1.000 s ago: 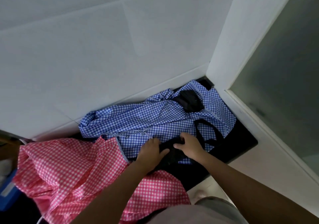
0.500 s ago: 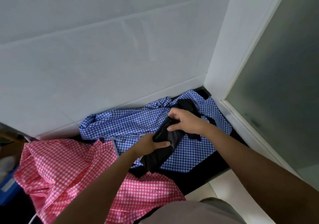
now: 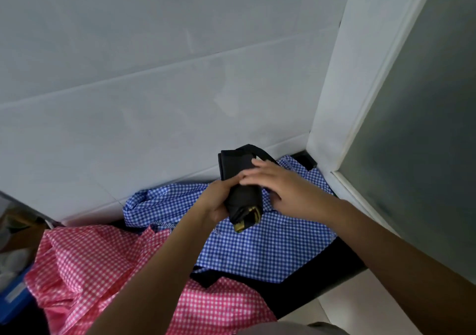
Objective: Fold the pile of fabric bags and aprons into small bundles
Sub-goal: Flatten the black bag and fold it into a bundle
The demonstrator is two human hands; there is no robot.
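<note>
My left hand (image 3: 219, 202) has its fingers (image 3: 229, 183) curled round a soft black fabric bundle (image 3: 239, 165), rolled into a fat cylinder with yellow print at its 6 o'clock end. My right hand (image 3: 282, 189) lays straight, close-set, blurred fingers across it from 3 o'clock. The bundle is held above smooth blue gingham cloth (image 3: 257, 252). Crumpled pink gingham cloth (image 3: 103, 262) lies at 7 o'clock on the dark tabletop (image 3: 342, 257).

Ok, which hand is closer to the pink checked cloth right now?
Left. The left hand grips the black bundle just up and right of the pink checked cloth. The right hand touches the bundle's other side, farther right.
</note>
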